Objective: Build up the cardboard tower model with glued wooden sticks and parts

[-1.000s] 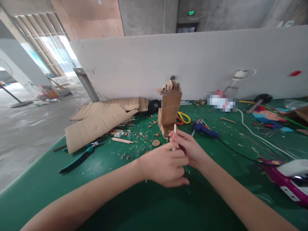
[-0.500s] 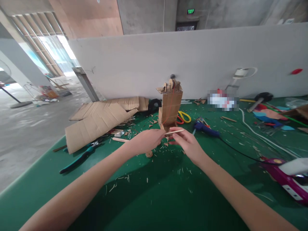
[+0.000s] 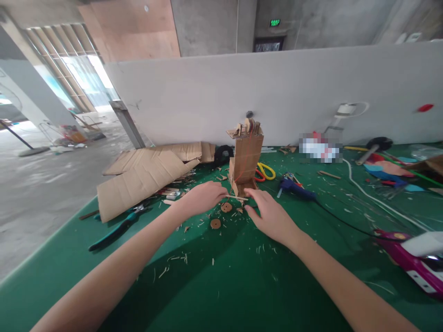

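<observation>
A thin wooden stick [image 3: 237,197] is pinched in my left hand [image 3: 204,197] and points to the right. Close to the stick's free end is my right hand [image 3: 272,216], its thumb and fingers apart; I cannot tell whether a fingertip touches the stick. Just behind both hands stands an upright cardboard tower [image 3: 248,159] with small wheel-like parts on top and an orange string down its front. Two small cardboard discs with holes, a nearer disc [image 3: 215,223] and a farther disc [image 3: 226,207], lie on the table below the stick.
Left are cardboard sheets [image 3: 138,184] and teal-handled pliers [image 3: 116,230]. Yellow-handled scissors [image 3: 267,171] lie behind the tower's right side. To the right are a blue glue gun [image 3: 297,189] with a black cord and a magenta device [image 3: 398,253]. Scraps litter the green table [image 3: 221,295].
My hands have moved apart and lower. The right fingers have come away from around the stick, which stays in my left hand. Both discs now show more fully.
</observation>
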Motion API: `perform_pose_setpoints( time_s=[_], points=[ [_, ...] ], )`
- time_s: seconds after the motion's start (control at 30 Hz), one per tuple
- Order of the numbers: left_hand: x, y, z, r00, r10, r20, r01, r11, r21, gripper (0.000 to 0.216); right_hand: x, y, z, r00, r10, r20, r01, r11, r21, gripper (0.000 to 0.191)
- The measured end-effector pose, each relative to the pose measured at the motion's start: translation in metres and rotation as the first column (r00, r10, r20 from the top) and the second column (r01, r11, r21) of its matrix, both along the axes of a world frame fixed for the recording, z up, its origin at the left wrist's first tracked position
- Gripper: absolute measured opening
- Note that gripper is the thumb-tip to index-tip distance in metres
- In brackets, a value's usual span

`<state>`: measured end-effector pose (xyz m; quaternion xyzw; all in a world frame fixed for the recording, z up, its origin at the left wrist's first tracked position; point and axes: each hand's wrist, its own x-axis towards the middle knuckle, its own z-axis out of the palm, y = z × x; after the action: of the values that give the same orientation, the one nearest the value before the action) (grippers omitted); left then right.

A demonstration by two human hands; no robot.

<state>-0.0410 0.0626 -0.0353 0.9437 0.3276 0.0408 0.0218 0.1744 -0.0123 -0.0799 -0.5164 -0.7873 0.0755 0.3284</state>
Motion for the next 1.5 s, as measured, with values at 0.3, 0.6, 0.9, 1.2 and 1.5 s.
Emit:
perform_pose_setpoints(
  time_s=[0.3,0.6,0.9,1.2,1.5],
  points=[
    [0.024,-0.019,-0.017,1.0,0.013,-0.002,-0.013,1.0,-0.027,0.028,0.009,0.011,-0.009,0.996,-0.024,0.084,0.024,1.0,0.001,0.038],
    [0.024,-0.019,-0.018,0.984,-0.066,0.165,0.083,0.992,-0.099,0.026,0.01,0.017,-0.006,0.985,0.09,0.149,-0.084,0.996,-0.043,0.029],
    [-0.033,-0.018,0.004,0.934,0.354,-0.039,-0.348,0.93,0.12,0.033,0.006,0.012,-0.006,0.993,0.087,0.076,-0.083,0.995,-0.053,0.025],
    [-0.154,-0.104,-0.012,0.558,0.811,-0.175,-0.739,0.581,0.34,0.031,-0.005,0.015,-0.006,0.986,0.013,0.166,-0.034,0.992,0.121,0.018],
    [-0.161,-0.098,-0.005,0.506,0.862,-0.029,-0.84,0.5,0.212,0.03,-0.003,0.011,-0.009,0.996,0.08,0.045,-0.084,0.993,0.08,0.016]
  ],
)
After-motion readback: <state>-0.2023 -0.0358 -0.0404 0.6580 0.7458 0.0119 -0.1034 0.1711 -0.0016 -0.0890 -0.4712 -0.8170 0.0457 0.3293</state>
